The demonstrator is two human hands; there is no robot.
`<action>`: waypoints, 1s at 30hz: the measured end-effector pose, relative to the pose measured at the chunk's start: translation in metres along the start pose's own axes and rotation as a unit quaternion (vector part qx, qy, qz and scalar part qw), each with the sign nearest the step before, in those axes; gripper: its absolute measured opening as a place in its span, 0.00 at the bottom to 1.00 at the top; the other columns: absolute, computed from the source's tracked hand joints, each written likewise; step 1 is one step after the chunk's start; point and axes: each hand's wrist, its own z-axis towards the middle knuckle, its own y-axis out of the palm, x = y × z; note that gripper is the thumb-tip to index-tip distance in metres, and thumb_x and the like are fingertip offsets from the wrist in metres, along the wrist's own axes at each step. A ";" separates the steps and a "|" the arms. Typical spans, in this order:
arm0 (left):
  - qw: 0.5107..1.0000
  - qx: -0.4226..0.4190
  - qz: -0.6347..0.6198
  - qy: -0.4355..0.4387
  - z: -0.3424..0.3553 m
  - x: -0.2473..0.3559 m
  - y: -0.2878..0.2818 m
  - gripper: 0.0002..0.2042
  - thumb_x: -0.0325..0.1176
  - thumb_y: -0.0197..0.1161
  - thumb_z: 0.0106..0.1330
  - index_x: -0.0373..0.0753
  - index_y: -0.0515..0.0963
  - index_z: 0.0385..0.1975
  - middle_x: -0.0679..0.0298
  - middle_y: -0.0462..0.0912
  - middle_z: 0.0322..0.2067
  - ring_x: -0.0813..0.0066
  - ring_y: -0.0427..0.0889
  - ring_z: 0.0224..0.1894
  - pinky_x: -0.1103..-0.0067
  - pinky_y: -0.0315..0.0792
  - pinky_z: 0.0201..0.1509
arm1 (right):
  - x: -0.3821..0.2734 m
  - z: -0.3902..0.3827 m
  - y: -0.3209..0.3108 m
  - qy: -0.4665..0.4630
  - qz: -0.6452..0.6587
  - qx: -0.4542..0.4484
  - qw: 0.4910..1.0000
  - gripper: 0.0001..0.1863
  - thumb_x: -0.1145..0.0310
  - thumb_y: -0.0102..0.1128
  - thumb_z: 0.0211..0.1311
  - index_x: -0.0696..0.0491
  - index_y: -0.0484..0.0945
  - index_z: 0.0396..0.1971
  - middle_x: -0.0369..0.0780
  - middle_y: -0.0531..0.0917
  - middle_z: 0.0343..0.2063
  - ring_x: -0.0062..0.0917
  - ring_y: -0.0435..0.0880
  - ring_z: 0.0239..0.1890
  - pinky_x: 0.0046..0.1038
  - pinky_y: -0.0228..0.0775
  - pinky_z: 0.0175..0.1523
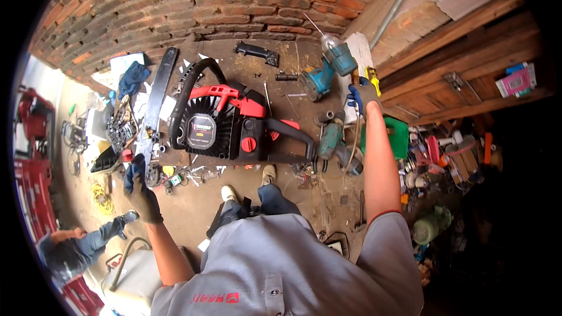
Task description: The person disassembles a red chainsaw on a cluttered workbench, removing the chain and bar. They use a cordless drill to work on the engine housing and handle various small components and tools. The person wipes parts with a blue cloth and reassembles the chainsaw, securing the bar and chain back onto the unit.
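My right hand point(365, 95) is out at the far right end of the table point(301, 58), gloved fingers looking curled around the end of a thin hose point(355, 140), though I can't see exactly what's in my grip. Left hand point(142, 196) is down at the near left corner, fingertips right by the near end of a guide bar point(159, 90); can't tell if I'm pinching it or if those fingers are just hovering.

What could bite me: that hose drops right beside a green power tool point(331, 140), so a hard pull could snag it and drag the thing around. There's also a drill point(339, 59) just far-left of my right hand, long bit attached, so a careless swing could knock it over. On the other side, leaning on the near end of the bar might tip it, and one sloppy sweep could send loose bits off the near edge.

As for where stuff is: the red and black chainsaw point(231, 120) sits on the table between my hands, far and right of my left, left and a bit near of my right. The bar lies along its left side, next to a pile of chain point(119, 126).
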 end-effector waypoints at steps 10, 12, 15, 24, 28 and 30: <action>0.991 0.081 -0.102 -0.036 -0.093 0.022 0.020 0.20 0.29 0.50 0.69 0.22 0.72 0.55 0.48 0.79 0.54 0.57 0.78 0.59 0.66 0.67 0.68 | 0.027 0.210 0.046 -0.586 -0.369 0.047 0.720 0.14 0.69 0.51 0.62 0.53 0.77 0.47 0.45 0.80 0.40 0.36 0.78 0.43 0.39 0.72 0.49; 0.993 0.077 -0.083 -0.031 -0.099 0.023 0.032 0.16 0.27 0.50 0.69 0.25 0.75 0.51 0.50 0.81 0.51 0.58 0.79 0.57 0.66 0.69 0.66 | 0.018 0.203 0.076 -0.660 -0.431 0.055 0.613 0.18 0.72 0.50 0.61 0.56 0.75 0.51 0.48 0.80 0.44 0.40 0.78 0.48 0.40 0.71 0.54; 0.986 0.066 -0.131 -0.083 -0.080 0.042 0.058 0.14 0.23 0.48 0.70 0.25 0.76 0.50 0.51 0.82 0.49 0.59 0.79 0.56 0.67 0.71 0.65 | 0.012 0.190 0.052 -0.545 -0.227 -0.051 0.805 0.14 0.70 0.50 0.68 0.57 0.76 0.49 0.41 0.79 0.36 0.30 0.77 0.39 0.33 0.72 0.45; 0.947 0.024 -0.278 -0.157 -0.049 0.046 0.065 0.15 0.27 0.55 0.69 0.25 0.76 0.51 0.52 0.84 0.47 0.69 0.82 0.52 0.75 0.71 0.62 | -0.017 0.133 -0.031 -0.057 0.296 -0.123 0.945 0.22 0.59 0.53 0.71 0.57 0.76 0.57 0.41 0.80 0.51 0.28 0.79 0.51 0.31 0.71 0.57; 0.959 -0.018 -0.227 -0.171 -0.019 0.047 0.052 0.15 0.29 0.55 0.71 0.28 0.77 0.52 0.55 0.84 0.46 0.71 0.81 0.52 0.76 0.72 0.62 | -0.153 -0.068 0.016 -0.395 0.099 0.102 0.907 0.26 0.57 0.47 0.74 0.62 0.71 0.61 0.46 0.78 0.56 0.31 0.78 0.55 0.32 0.67 0.62; 0.967 -0.077 -0.187 -0.154 0.006 0.040 0.043 0.14 0.28 0.55 0.71 0.28 0.76 0.53 0.56 0.84 0.46 0.72 0.81 0.51 0.77 0.72 0.61 | -0.183 -0.137 0.065 -0.407 0.030 0.013 0.913 0.24 0.59 0.45 0.74 0.60 0.73 0.59 0.46 0.80 0.54 0.26 0.79 0.49 0.24 0.70 0.54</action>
